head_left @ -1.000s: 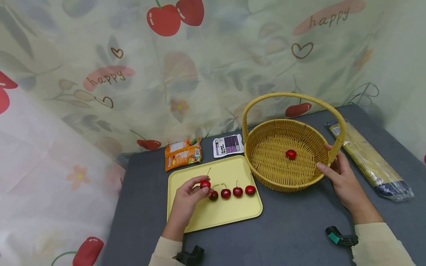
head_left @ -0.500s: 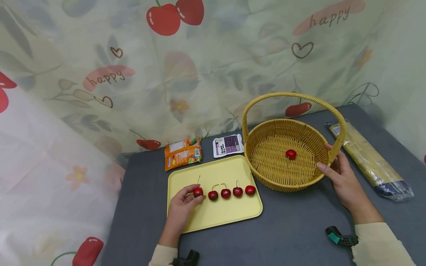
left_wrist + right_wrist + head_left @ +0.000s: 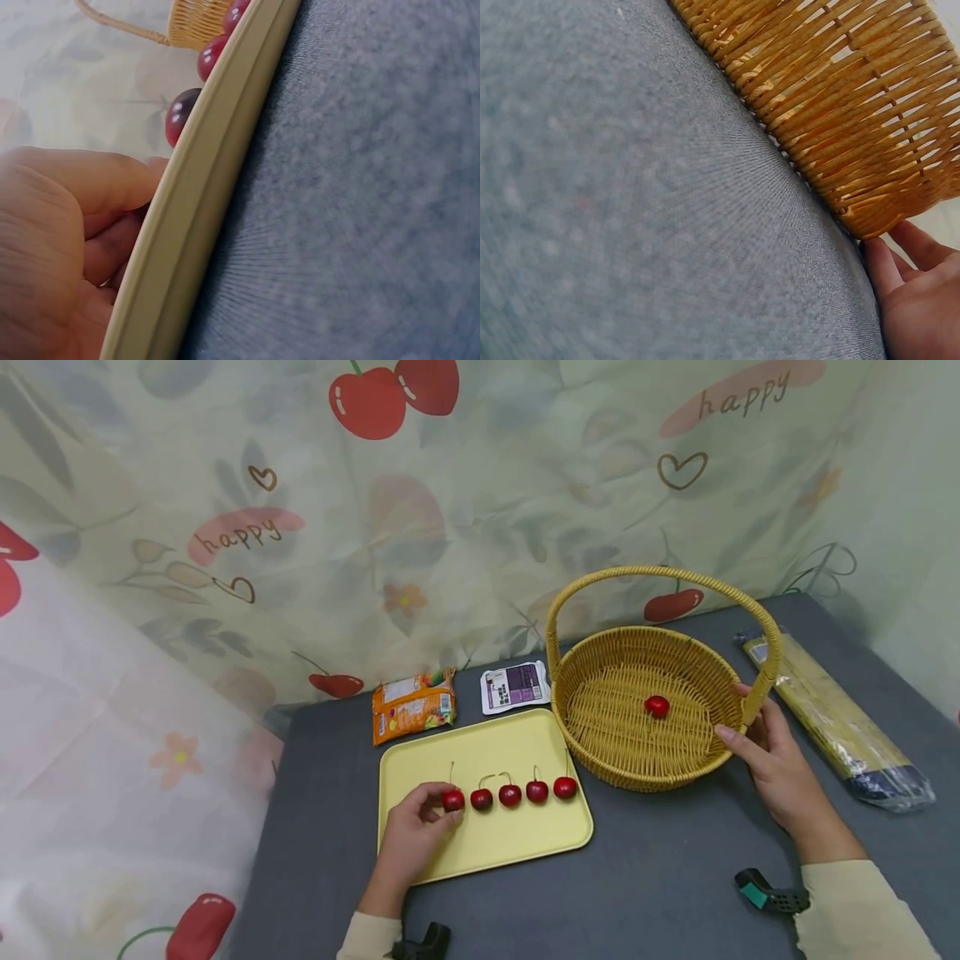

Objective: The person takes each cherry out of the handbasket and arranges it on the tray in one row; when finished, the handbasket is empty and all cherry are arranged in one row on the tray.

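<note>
In the head view my left hand (image 3: 414,827) pinches a red cherry (image 3: 453,801) between thumb and fingers, low over the yellow tray (image 3: 495,852). Its stem points up. To the right of it several dark red cherries (image 3: 510,796) lie on the tray in a row, stems upward. The left wrist view has the tray's rim (image 3: 202,172) hiding the held cherry. My right hand (image 3: 776,768) grips the right side of the round wicker basket (image 3: 645,768), its thumb over the rim near the handle's base. One red cherry (image 3: 657,707) lies inside the basket.
Behind the tray are an orange snack packet (image 3: 414,708) and a white and purple pouch (image 3: 515,687). A long plastic-wrapped yellow package (image 3: 832,718) lies right of the basket. Printed cloth (image 3: 480,527) hangs at the back of the grey table (image 3: 637,893).
My left hand has carried its cherry leftward and lower, from in front of the leftmost lying cherry to the left end of the row. The right hand stays at the basket.
</note>
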Available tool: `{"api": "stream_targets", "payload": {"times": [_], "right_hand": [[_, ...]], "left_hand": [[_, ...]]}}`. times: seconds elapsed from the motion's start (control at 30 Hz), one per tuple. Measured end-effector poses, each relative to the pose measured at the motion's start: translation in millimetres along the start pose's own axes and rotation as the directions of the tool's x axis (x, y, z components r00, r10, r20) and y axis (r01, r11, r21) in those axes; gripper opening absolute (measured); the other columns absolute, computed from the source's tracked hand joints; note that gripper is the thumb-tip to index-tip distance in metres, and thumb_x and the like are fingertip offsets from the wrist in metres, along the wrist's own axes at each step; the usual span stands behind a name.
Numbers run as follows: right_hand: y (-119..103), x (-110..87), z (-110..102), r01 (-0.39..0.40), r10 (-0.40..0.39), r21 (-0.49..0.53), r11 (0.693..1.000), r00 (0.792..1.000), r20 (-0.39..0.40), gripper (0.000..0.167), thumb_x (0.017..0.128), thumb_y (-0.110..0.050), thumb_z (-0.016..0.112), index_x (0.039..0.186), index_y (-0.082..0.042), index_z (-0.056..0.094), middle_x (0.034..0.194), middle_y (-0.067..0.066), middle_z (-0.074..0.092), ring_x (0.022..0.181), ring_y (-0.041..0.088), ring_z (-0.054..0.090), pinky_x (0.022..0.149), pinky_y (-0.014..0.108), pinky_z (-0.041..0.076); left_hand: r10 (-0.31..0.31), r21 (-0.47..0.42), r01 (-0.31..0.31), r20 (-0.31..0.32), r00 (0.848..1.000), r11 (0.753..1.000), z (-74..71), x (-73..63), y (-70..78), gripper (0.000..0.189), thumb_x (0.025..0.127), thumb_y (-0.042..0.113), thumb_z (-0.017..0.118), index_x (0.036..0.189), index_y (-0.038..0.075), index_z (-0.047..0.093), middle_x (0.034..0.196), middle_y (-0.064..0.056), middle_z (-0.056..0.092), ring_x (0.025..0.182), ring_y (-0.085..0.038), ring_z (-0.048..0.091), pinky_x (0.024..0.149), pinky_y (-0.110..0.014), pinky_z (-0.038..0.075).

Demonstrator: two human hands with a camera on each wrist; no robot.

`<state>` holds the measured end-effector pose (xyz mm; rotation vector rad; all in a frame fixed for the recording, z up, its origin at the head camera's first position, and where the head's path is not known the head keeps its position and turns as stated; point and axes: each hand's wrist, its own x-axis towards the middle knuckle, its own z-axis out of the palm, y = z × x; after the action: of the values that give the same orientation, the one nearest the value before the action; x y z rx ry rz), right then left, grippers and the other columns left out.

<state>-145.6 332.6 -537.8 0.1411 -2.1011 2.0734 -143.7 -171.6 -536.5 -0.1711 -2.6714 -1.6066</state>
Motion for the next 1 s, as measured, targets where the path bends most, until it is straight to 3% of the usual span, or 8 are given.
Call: {"api": "stream_targets", "payload": {"times": [0.33, 0.63, 1.0], "right_hand": [[-1.0, -0.3, -0.2, -0.006, 0.006, -0.007, 1.000, 1.000, 0.001, 0.070, 0.113, -0.007, 0.059, 0.173, -0.026, 0.027, 0.159, 0.019, 0.035, 0.137, 0.021, 0.043, 0.096, 0.015, 0.041], [-2.3, 0.0, 0.0, -0.014, 0.014, -0.008, 1.000, 1.000, 0.002, 0.070, 0.114, -0.008, 0.059, 0.173, -0.026, 0.027, 0.159, 0.019, 0.035, 0.137, 0.021, 0.043, 0.095, 0.015, 0.041], [-2.4, 0.0, 0.2, -0.012, 0.012, -0.012, 1.000, 1.000, 0.002, 0.070, 0.114, -0.008, 0.059, 0.173, -0.026, 0.027, 0.160, 0.018, 0.034, 0.138, 0.020, 0.043, 0.096, 0.014, 0.041]], "left_hand": [[0.092, 0.039, -0.093, 0.012, 0.996, 0.995, 0.8, 2.1, -3.4, 0.032, 0.090, 0.002, 0.090, 0.118, 0.012, 0.079, 0.113, 0.003, 0.072, 0.097, -0.019, 0.068, 0.079, -0.030, 0.055], [0.071, 0.021, -0.071, 0.009, 0.997, 0.997, 0.1, 0.9, -0.9, 0.034, 0.090, 0.004, 0.090, 0.122, 0.010, 0.079, 0.115, -0.001, 0.070, 0.099, -0.022, 0.068, 0.080, -0.030, 0.054], [0.090, 0.052, -0.090, 0.005, 0.996, 0.995, 0.1, 1.0, -3.1, 0.031, 0.090, 0.005, 0.090, 0.119, 0.010, 0.079, 0.111, 0.001, 0.070, 0.097, -0.020, 0.068, 0.079, -0.029, 0.054]]}}
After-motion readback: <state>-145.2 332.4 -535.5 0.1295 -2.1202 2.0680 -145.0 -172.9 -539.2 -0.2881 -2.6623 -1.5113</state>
